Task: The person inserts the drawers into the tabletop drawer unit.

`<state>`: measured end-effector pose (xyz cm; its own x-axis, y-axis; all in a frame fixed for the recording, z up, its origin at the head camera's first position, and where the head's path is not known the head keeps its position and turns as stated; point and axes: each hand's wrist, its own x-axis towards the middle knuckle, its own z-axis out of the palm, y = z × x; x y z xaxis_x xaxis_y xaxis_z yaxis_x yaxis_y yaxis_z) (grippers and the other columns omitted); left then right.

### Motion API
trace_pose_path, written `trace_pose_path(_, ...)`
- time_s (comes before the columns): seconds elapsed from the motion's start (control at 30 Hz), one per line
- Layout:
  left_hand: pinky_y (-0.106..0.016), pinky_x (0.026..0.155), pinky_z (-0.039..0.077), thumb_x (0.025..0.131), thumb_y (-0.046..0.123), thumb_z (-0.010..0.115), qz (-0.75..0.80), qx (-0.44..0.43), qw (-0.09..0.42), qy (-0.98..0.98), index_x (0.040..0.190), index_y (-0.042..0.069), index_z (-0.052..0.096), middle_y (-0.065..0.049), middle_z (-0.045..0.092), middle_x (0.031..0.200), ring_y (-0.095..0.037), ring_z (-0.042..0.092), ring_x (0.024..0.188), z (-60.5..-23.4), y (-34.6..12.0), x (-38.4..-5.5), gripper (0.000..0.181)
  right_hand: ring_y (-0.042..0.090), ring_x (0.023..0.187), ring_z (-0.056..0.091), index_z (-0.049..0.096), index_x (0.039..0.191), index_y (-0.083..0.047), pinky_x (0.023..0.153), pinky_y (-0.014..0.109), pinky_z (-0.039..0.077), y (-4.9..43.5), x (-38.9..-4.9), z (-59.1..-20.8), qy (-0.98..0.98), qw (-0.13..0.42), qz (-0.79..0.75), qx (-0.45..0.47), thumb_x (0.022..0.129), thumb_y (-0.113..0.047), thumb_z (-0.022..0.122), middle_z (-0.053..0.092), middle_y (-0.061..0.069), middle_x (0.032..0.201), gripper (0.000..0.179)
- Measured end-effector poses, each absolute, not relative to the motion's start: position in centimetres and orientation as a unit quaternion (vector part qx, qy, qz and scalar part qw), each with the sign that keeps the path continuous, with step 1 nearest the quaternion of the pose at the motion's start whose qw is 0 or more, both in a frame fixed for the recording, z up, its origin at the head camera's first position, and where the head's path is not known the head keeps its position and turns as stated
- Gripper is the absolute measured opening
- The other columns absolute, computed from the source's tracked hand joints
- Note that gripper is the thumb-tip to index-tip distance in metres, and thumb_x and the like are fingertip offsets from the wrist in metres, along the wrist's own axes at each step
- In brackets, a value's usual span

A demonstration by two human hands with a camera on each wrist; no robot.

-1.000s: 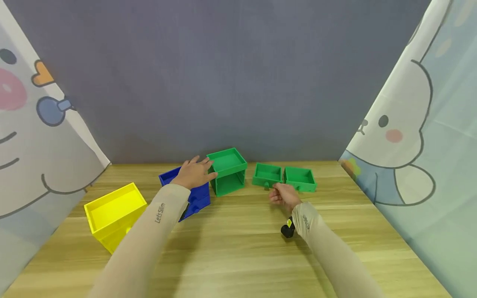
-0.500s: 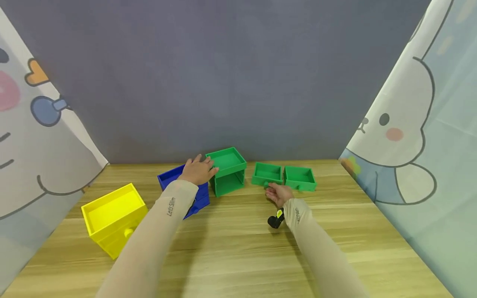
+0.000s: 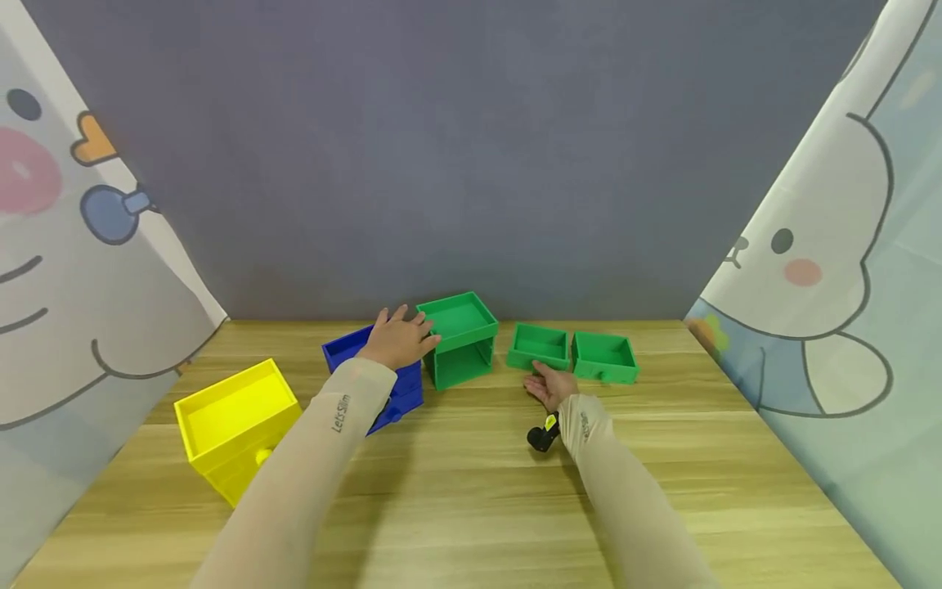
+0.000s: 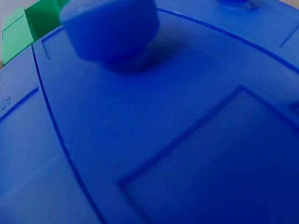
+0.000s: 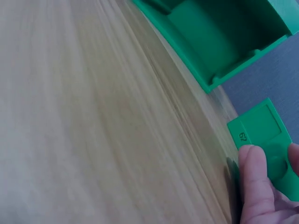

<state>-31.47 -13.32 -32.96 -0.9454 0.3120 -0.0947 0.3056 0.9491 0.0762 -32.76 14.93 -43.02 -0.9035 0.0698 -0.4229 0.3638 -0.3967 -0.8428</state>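
My right hand (image 3: 552, 386) is at the front of a small green drawer (image 3: 539, 343); in the right wrist view, its fingers (image 5: 254, 170) and thumb pinch the round knob (image 5: 276, 167). My left hand (image 3: 399, 342) lies palm down with fingers spread over the blue drawer cabinet (image 3: 403, 394), its fingertips overlapping the left rim of the green cabinet (image 3: 462, 337). That green cabinet has a shallow tray top and a bare front opening (image 5: 210, 42). A blue knob (image 4: 112, 30) and the blue drawer fronts fill the left wrist view.
A second green drawer (image 3: 605, 357) stands just right of the first. A yellow drawer cabinet (image 3: 237, 425) stands at the left, partly behind my left sleeve. The wooden table (image 3: 471, 491) ends at a grey back wall (image 3: 471, 164), with printed cloth on both sides.
My right hand has shifted a little to the left and closed its fingers on the green drawer's knob. The left hand has moved slightly right. The head view has shifted a little.
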Motion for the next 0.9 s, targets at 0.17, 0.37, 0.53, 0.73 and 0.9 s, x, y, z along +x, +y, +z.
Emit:
trace_pose_path(0.17,-0.057,0.114,0.002,0.104,0.045,0.031,0.036,0.164,0.046,0.985,0.150,0.013,0.033,-0.010,0.025,0.155,-0.040,0.010,0.143,-32.7,-12.9,-31.6,0.056,0.013,0.052,0.066,0.064,0.093,0.007,0.057,0.021,0.056,15.2,-32.5,-42.4,0.543,0.085,-0.812,0.197,0.096,-0.008,0.057,0.065,0.009,0.061,0.018)
trace_pose_path(0.37,-0.057,0.114,0.005,0.104,0.044,0.032,0.031,0.175,0.034,0.984,0.150,0.012,0.034,-0.013,0.028,0.154,-0.040,0.013,0.143,-32.7,-13.2,-31.5,0.055,0.009,0.045,0.061,0.062,0.091,0.009,0.047,0.016,0.050,14.7,-31.9,-42.2,0.549,0.045,-0.809,0.205,0.094,-0.001,0.057,0.064,0.009,0.061,0.012)
trace_pose_path(0.53,-0.057,0.114,0.007,0.104,0.043,0.033,0.031,0.175,0.039,0.983,0.149,0.013,0.035,-0.013,0.029,0.154,-0.041,0.014,0.143,-32.8,-13.5,-31.3,0.055,0.010,0.051,0.063,0.061,0.101,0.009,0.052,0.017,0.053,14.4,-31.1,-41.8,0.556,0.027,-0.805,0.207,0.092,0.001,0.059,0.065,0.009,0.065,0.012)
trace_pose_path(0.73,-0.058,0.113,0.012,0.104,0.041,0.035,0.024,0.181,0.029,0.983,0.148,0.011,0.039,-0.013,0.034,0.152,-0.042,0.019,0.141,-32.5,-13.4,-31.3,0.053,0.010,0.054,0.065,0.060,0.113,0.012,0.055,0.016,0.053,14.9,-30.9,-41.9,0.577,0.054,-0.797,0.167,0.093,-0.001,0.059,0.066,0.007,0.065,0.024)
trace_pose_path(0.9,-0.058,0.113,0.012,0.104,0.043,0.036,0.026,0.177,0.029,0.983,0.148,0.012,0.038,-0.012,0.034,0.152,-0.042,0.019,0.141,-32.7,-13.4,-31.4,0.054,0.010,0.059,0.066,0.066,0.098,0.008,0.061,0.016,0.054,15.6,-30.1,-42.4,0.596,0.080,-0.790,0.118,0.092,-0.002,0.061,0.064,0.006,0.065,0.012)
